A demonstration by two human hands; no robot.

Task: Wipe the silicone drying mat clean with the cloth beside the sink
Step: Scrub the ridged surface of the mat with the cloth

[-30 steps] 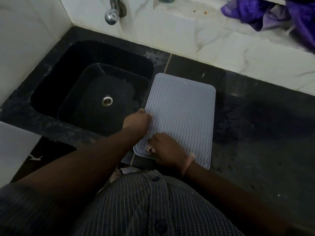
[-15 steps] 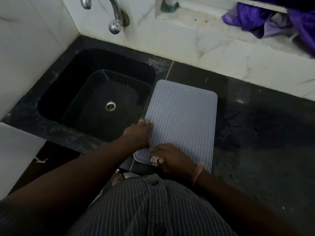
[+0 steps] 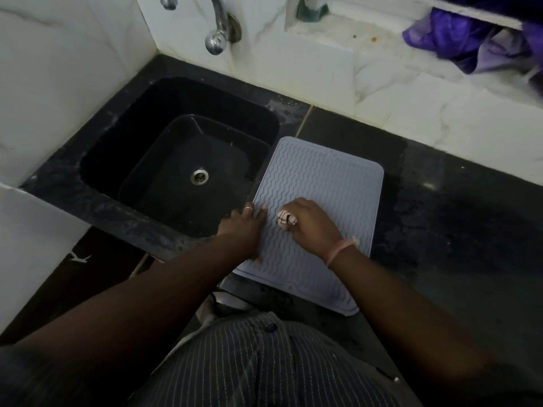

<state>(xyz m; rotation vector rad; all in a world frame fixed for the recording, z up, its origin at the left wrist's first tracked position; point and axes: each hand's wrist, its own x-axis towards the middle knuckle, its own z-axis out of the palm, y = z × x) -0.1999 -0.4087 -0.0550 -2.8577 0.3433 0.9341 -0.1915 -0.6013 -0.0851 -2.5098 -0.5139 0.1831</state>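
Observation:
A pale grey silicone drying mat (image 3: 329, 183) with wavy ridges lies on the black counter just right of the sink. My right hand (image 3: 311, 227) is on the mat's middle, closed around a small bunched pink-and-white cloth (image 3: 285, 219) that pokes out at the fingers and presses on the mat. My left hand (image 3: 245, 227) lies flat on the mat's left edge beside the sink, fingers spread, holding nothing.
The black sink (image 3: 176, 160) with a metal drain (image 3: 199, 175) sits at left under a chrome tap (image 3: 217, 33). Dark counter (image 3: 458, 230) stretches right of the mat. A purple cloth (image 3: 470, 45) lies on the white ledge at the back right.
My right hand with the cloth has slid up the mat from its near left corner to its middle. My left hand has stayed on the left edge.

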